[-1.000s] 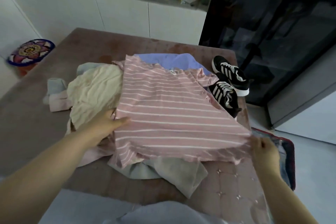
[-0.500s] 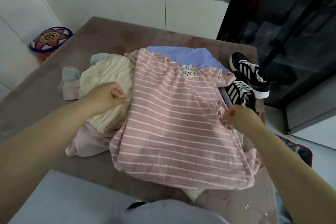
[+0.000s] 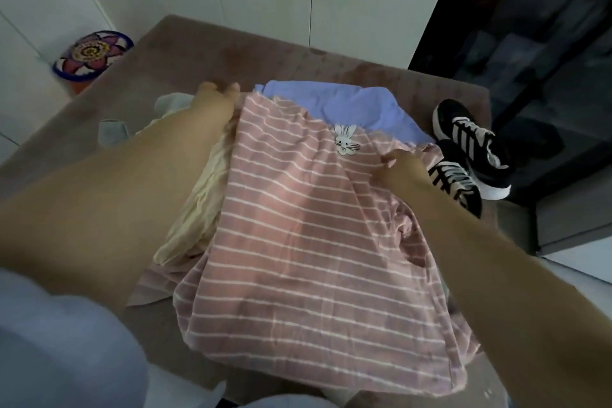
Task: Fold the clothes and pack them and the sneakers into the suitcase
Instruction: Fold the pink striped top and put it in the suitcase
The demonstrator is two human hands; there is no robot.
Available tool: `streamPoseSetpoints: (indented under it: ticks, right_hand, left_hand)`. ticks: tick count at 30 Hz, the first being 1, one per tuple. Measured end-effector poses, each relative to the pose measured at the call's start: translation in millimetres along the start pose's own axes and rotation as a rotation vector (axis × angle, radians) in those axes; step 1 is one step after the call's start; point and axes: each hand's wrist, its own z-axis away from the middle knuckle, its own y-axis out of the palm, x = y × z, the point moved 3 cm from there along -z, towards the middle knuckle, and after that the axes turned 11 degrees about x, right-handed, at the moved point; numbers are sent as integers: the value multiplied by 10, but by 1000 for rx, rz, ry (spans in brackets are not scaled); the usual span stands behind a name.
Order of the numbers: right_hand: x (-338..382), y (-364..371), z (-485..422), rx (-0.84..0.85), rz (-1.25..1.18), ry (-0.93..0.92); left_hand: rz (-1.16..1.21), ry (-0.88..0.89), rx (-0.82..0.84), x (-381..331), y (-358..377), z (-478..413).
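Clothes point(image 3: 202, 209) sit in a loose heap at the middle of the brown bench point(image 3: 231, 53). None is folded and no suitcase is in view, so I judge the task barely begun. On top, the pink striped shirt point(image 3: 298, 258) lies spread out, its long axis running from bottom to top of the frame, with the neck end at the top and the hem at the bottom. The sneakers point(image 3: 470, 156) stand unpacked at the right edge. The right hand point(image 3: 405, 170) pinches the shirt's shoulder. The left hand point(image 3: 217, 98) is at the shirt's upper-left corner, and I cannot tell its grip.
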Motion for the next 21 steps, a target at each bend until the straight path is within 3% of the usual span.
streamPoseSetpoints:
  ticks: [2, 5, 7, 8, 11, 13, 16, 21]
  right_hand:
    - [-7, -52, 102, -75, -63, -86]
    - [-172, -364, 396, -317, -200, -278]
    - [-414, -484, 612, -330, -215, -303]
    - [-533, -479, 705, -258, -123, -274]
    - [-863, -217, 876, 175, 234, -116]
    - [-936, -96, 923, 282, 315, -73]
    - [-809, -213, 815, 134, 294, -98]
    - [-371, -489, 420, -80, 120, -174]
  left_hand:
    - [-43, -9, 107, 33, 64, 37]
    - [-50, 92, 161, -40, 156, 98]
    - [-45, 129, 236, -84, 192, 176]
    - [-139, 150, 272, -86, 206, 211]
    - [-686, 189, 410, -33, 209, 345]
    - [-1033, 125, 458, 46, 167, 411]
    - [-1207, 8, 556, 38, 163, 571]
    - [-1134, -221, 781, -123, 143, 818]
